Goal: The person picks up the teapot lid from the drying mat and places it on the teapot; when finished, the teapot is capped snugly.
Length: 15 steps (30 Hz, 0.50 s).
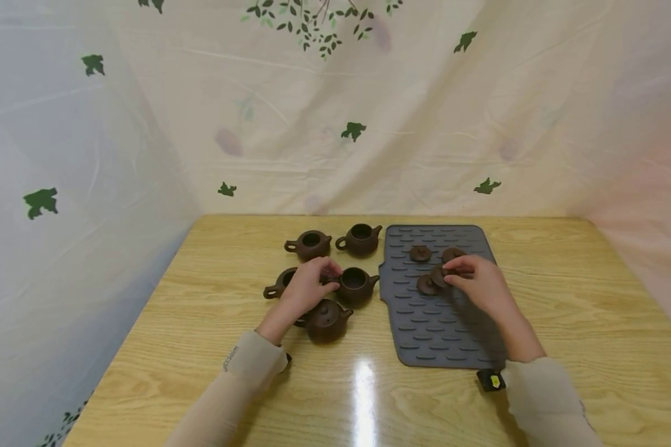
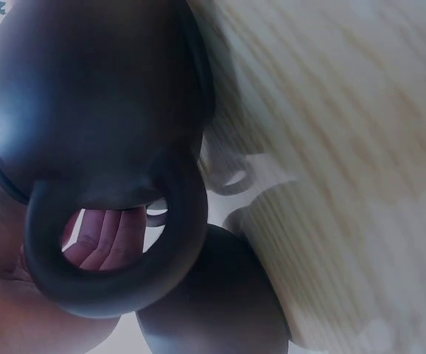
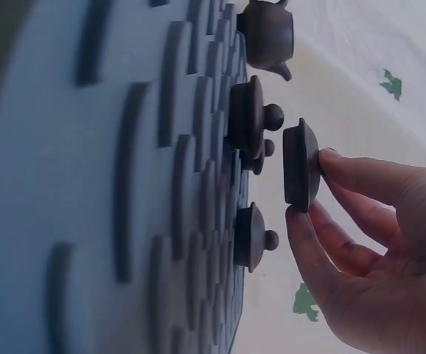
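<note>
My left hand (image 1: pixel 307 287) grips the handle side of a dark brown lidless teapot (image 1: pixel 359 292), its spout towards the mat. Thumb and fingertips meet at the handle, which they mostly hide. Under the left wrist, a lidded teapot (image 1: pixel 327 323) stands on the table; its ring handle (image 2: pixel 117 299) fills much of the left wrist view. Over the grey ridged mat (image 1: pixel 425 338), my right hand (image 1: pixel 483 287) pinches a round brown lid (image 3: pixel 300 166) by its knob, held off the mat. Three other lids lie below, knobs up: one (image 1: pixel 420 253), a second (image 1: pixel 453 253) and a third (image 1: pixel 426 285).
Two lidless teapots stand at the back, one (image 1: pixel 309 246) left of the other (image 1: pixel 362 241). Another open teapot (image 1: pixel 279 282) is partly hidden behind the left hand. The wooden table (image 1: pixel 162 347) meets a leaf-printed curtain (image 1: pixel 291 155) at its back edge.
</note>
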Motion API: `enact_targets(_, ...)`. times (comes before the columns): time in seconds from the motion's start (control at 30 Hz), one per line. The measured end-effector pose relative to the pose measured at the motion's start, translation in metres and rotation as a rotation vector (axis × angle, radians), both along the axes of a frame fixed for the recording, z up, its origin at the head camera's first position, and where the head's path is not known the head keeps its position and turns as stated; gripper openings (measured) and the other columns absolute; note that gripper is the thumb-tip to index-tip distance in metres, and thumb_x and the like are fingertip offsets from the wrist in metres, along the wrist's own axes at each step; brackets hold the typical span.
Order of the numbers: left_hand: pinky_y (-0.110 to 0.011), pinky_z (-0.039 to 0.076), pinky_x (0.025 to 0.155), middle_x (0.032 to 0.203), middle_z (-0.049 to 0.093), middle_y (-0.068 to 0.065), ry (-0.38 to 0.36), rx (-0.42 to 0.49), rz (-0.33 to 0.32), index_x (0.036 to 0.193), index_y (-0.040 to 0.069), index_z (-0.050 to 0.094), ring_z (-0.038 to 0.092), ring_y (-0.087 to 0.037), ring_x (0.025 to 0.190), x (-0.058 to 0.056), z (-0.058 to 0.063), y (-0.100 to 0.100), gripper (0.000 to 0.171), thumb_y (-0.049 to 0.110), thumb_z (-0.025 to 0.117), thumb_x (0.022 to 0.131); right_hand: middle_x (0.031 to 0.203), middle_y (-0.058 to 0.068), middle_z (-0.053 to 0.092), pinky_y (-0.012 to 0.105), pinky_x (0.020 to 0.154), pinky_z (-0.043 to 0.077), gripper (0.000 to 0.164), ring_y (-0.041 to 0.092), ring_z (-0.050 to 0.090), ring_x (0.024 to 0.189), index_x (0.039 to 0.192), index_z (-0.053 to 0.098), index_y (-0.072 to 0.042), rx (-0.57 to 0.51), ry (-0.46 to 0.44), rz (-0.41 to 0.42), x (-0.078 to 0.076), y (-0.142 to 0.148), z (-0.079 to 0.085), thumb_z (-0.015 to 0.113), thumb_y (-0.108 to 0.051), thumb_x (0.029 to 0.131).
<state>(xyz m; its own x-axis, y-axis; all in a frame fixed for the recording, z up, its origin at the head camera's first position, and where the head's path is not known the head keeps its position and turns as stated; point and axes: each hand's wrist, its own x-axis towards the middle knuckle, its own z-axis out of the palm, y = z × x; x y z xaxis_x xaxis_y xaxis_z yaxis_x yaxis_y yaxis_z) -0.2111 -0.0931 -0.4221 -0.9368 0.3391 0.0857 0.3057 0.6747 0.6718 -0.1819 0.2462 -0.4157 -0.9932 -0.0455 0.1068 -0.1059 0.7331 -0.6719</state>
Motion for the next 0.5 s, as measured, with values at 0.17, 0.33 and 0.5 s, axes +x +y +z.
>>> enact_targets(0.17, -0.037, 0.057, 0.089, 0.104, 0.070, -0.004, 0.007, -0.006, 0.002, 0.103, 0.013, 0.068, 0.068, -0.019, 0.099, 0.001, 0.000, 0.000, 0.015, 0.009, 0.074, 0.090, 0.123, 0.025, 0.063, 0.053, 0.086, 0.055, 0.023, 0.042, 0.064, 0.109, 0.114, 0.070, -0.003, 0.006, 0.003, 0.006, -0.001, -0.002, 0.003, 0.069, -0.014, 0.094)
enact_targets(0.33, -0.037, 0.057, 0.089, 0.104, 0.070, -0.004, 0.009, -0.007, 0.002, 0.103, 0.013, 0.068, 0.068, -0.020, 0.099, 0.001, 0.000, 0.000, 0.015, 0.009, 0.074, 0.090, 0.122, 0.022, 0.065, 0.054, 0.090, 0.053, 0.024, 0.039, 0.064, 0.110, 0.116, 0.070, -0.006, 0.029, -0.002, 0.011, -0.002, -0.009, 0.006, 0.069, -0.017, 0.095)
enact_targets(0.5, -0.037, 0.057, 0.089, 0.105, 0.070, -0.004, 0.007, -0.008, 0.001, 0.103, 0.013, 0.068, 0.068, -0.020, 0.100, 0.001, -0.002, 0.000, 0.015, 0.009, 0.073, 0.090, 0.120, 0.020, 0.066, 0.052, 0.090, 0.054, 0.023, 0.038, 0.064, 0.109, 0.115, 0.070, -0.007, 0.018, 0.007, 0.023, -0.004, -0.018, 0.010, 0.069, -0.016, 0.094)
